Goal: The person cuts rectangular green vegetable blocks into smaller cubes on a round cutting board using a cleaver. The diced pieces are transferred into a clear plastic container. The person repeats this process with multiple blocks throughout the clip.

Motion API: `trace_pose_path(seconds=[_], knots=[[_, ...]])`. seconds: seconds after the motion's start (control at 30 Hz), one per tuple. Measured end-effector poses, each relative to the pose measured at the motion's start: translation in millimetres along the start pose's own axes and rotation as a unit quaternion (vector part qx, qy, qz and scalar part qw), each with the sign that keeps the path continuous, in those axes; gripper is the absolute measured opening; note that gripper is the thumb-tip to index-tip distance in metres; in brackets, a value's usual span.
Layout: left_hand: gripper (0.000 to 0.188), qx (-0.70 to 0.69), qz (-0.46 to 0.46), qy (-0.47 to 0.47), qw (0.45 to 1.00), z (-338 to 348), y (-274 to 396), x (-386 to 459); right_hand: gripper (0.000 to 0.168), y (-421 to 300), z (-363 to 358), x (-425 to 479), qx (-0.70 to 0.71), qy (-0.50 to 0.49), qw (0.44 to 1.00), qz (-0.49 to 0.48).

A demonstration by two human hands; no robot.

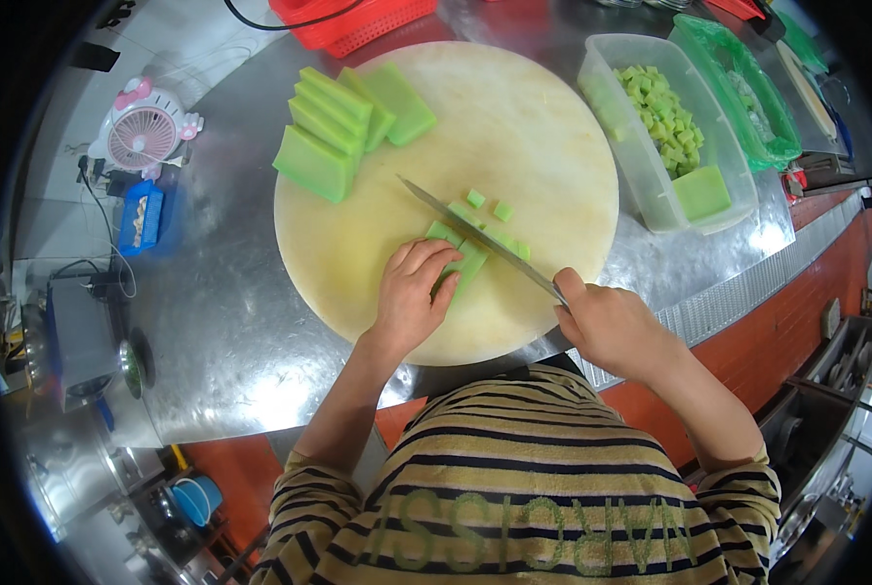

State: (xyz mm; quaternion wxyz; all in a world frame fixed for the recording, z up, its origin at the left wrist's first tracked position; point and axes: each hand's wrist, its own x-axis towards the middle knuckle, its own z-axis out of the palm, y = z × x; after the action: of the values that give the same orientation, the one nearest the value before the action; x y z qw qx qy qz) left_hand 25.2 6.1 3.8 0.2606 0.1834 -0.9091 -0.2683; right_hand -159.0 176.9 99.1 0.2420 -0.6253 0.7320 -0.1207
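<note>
My right hand [615, 325] grips the handle of a long kitchen knife [480, 238], whose blade crosses pale green strips [471, 265] on a round cutting board [553, 146]. With bent fingers, my left hand [415, 289] presses on the near part of those strips, left of the blade. Small cut cubes [503, 211] lie just beyond and to the right of the knife. Thick slabs of the same green food [319, 157] lean in a stack at the board's far left, with a flat slab [399, 106] beside them.
Right of the board stands a clear plastic tub [659, 208] holding many green cubes and one slab [701, 191]. Behind it is a green bag-lined container [776, 150]. A red basket [355, 29] is at the back. At left are a pink-and-white fan [141, 135] and a blue basket [141, 218].
</note>
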Motion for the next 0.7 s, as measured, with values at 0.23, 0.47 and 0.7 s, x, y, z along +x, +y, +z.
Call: trace_pose_path(seconds=[0.23, 0.47, 0.7], knots=[[0.021, -0.001, 0.002, 0.017, 1.000, 1, -3, -7, 0.020, -27, -11, -13, -0.067, -0.062, 0.996, 0.008], [0.020, 0.005, 0.004, 0.029, 1.000, -3, 1, -15, 0.025, 7, 22, 2, -0.005, -0.017, 1.000, -0.001], [0.022, -0.003, -0.016, 0.026, 1.000, -2, -4, -24, 0.026, -34, -12, -10, -0.073, -0.080, 0.994, -0.010]])
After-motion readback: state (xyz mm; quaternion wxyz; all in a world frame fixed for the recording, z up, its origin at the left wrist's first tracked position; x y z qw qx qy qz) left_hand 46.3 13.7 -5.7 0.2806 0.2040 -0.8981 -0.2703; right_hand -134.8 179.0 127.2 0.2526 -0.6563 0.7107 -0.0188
